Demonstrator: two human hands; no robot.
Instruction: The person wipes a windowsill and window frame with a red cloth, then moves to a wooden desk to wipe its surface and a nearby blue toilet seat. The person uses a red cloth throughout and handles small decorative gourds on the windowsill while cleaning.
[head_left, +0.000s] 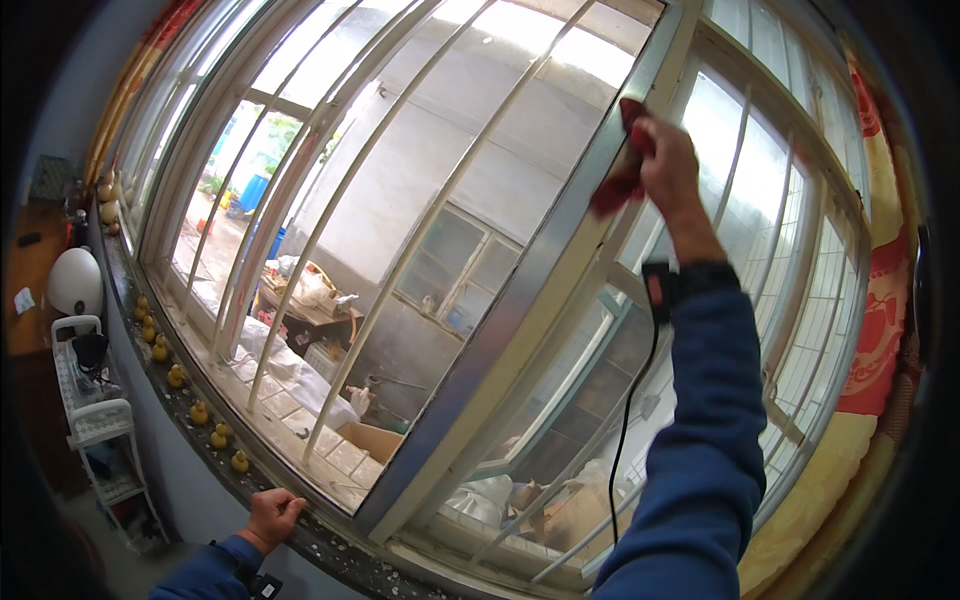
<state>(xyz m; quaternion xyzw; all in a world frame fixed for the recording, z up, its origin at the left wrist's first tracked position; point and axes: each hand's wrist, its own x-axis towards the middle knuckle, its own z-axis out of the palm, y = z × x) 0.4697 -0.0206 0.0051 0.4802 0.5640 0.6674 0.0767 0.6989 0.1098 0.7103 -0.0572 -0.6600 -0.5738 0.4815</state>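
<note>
My right hand, raised high, grips a dark red cloth whose ends stick out on both sides. The cloth lies over the upright frame between the window panes; exactly which part it touches is blurred. Low on the left, my left hand rests at the edge of the dark speckled windowsill with its fingers curled in. Nothing shows in it. Beyond that hand, several small yellow gourds stand in a row along the sill.
White metal bars cross the window. A white trolley shelf and a white rounded object stand at left. Red and yellow curtains hang at right. A black cable runs down from my right wrist.
</note>
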